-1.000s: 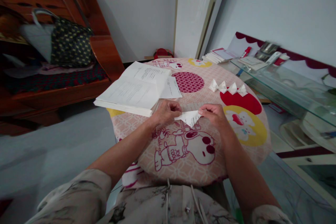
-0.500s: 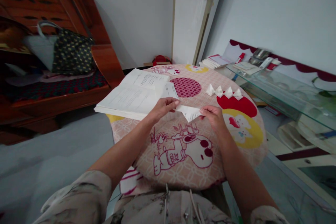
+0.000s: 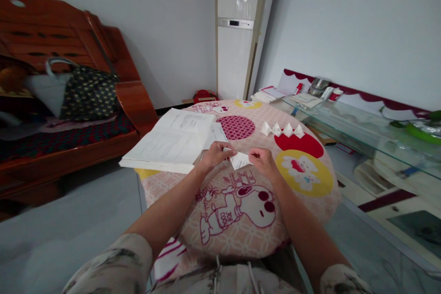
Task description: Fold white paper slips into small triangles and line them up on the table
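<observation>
A small folded piece of printed paper (image 3: 238,161) is stretched between my two hands above the round table. Its left end is pinched in my left hand (image 3: 217,154), beside the open book. My right hand (image 3: 263,161) grips the paper's right end between thumb and fingers. White paper with faint print fills the thick open book (image 3: 165,140), which lies at the table's left side. Beyond my right hand, several folded white paper shapes (image 3: 282,129) stand in a row near a red patch of the cloth.
A patterned cloth (image 3: 237,234) with cartoon figures covers the table. To the right stands a glass-topped cabinet (image 3: 344,124) with papers and small containers on it. A wooden bench (image 3: 134,101) holding bags is on the left. A tall white air conditioner (image 3: 234,50) stands behind.
My hands have come closer together, and the paper strip between them shows shorter, with its hanging point now less steep. The camera view has tilted upward a little.
</observation>
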`<control>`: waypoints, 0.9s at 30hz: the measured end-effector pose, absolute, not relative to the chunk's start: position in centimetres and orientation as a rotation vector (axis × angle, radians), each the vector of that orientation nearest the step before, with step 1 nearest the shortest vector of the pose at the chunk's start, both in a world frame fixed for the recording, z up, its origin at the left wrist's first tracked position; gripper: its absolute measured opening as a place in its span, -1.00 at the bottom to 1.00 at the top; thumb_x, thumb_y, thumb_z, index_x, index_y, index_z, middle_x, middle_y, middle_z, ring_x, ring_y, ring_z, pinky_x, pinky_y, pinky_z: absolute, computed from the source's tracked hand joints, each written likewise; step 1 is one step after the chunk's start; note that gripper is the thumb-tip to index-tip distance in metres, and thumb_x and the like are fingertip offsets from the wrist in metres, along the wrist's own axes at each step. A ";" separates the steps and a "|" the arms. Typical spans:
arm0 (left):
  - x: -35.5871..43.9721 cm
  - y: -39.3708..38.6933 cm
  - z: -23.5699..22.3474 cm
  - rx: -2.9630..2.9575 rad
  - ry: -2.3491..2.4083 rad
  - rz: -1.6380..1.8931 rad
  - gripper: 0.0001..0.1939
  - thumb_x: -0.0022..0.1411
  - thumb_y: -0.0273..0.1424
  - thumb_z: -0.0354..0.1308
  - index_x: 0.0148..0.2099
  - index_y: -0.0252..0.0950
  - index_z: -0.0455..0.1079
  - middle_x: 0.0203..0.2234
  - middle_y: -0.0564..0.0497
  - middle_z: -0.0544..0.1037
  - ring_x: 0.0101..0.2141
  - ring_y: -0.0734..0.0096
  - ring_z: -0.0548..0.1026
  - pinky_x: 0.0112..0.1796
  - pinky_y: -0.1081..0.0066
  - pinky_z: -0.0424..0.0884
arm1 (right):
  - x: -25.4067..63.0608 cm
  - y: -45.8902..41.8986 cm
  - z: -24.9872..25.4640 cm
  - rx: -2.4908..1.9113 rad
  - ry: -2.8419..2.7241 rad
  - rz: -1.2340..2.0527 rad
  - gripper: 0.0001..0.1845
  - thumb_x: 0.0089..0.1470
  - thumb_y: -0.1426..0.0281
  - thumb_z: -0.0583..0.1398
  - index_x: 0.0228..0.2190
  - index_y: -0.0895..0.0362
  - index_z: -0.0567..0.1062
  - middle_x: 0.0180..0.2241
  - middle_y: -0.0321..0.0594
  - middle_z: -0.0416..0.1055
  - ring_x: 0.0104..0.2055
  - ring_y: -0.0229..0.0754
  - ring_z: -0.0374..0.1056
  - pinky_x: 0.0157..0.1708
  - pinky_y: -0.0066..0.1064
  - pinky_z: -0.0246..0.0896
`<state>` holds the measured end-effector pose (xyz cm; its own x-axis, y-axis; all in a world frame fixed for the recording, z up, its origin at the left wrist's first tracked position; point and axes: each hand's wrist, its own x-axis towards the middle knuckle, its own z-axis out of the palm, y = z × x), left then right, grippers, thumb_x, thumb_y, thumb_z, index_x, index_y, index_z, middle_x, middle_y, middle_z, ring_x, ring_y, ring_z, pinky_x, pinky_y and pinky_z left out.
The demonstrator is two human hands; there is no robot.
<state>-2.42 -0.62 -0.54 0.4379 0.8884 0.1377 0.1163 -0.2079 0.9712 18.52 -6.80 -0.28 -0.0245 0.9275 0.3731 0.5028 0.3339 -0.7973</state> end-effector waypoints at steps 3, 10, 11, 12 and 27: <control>-3.2 -0.3 -0.8 1.565 0.925 0.952 -0.69 -0.05 -0.20 0.37 -0.44 -0.37 0.49 -0.68 0.09 0.43 -0.62 0.58 0.31 -0.56 0.54 0.18 | 20.0 -6.6 -0.7 -1.379 -1.589 0.651 -0.81 -0.15 0.31 0.14 -0.66 0.12 0.44 -0.67 -0.34 0.34 -0.56 -0.26 0.22 -0.54 -0.46 0.05; -4.7 0.1 -1.5 1.438 0.932 1.047 -0.63 -0.03 -0.13 0.36 -0.39 -0.36 0.46 -0.68 0.10 0.43 -0.65 0.60 0.29 -0.57 0.54 0.21 | 21.0 -6.4 -1.4 -1.321 -1.287 0.710 -0.69 -0.09 0.15 0.26 -0.45 0.16 0.55 -0.55 -0.22 0.51 -0.50 -0.15 0.44 -0.42 -0.34 0.38; -4.7 0.0 -1.5 1.416 0.908 1.042 -0.61 -0.04 -0.11 0.37 -0.37 -0.36 0.46 -0.66 0.08 0.46 -0.63 0.57 0.34 -0.55 0.53 0.26 | 20.5 -6.4 -1.4 -1.302 -1.264 0.736 -0.66 -0.11 0.13 0.28 -0.41 0.16 0.56 -0.53 -0.21 0.53 -0.49 -0.14 0.46 -0.41 -0.31 0.41; -4.6 -0.2 -1.5 1.386 0.880 1.035 -0.58 -0.05 -0.09 0.39 -0.35 -0.36 0.46 -0.63 0.06 0.49 -0.60 0.54 0.38 -0.52 0.52 0.32 | 19.9 -6.5 -1.4 -1.288 -1.255 0.778 -0.63 -0.14 0.13 0.30 -0.37 0.17 0.57 -0.51 -0.19 0.54 -0.48 -0.12 0.47 -0.40 -0.29 0.43; -2.1 -2.4 -1.4 2.030 0.977 1.354 -0.78 0.22 -0.42 0.28 -0.06 -0.22 0.59 -0.13 -0.06 0.64 -0.07 0.23 0.55 0.03 0.21 0.44 | 17.9 -6.6 -2.5 -1.242 -1.285 0.824 -0.55 -0.09 0.02 0.32 -0.50 0.19 0.62 -0.60 -0.15 0.53 -0.61 -0.16 0.40 -0.60 -0.38 0.33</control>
<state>-2.06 -2.39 -1.40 0.2447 0.7901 0.5620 0.2846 -0.6126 0.7374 17.92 -6.62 -2.49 0.1652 0.9578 0.2353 0.1857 0.2041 -0.9612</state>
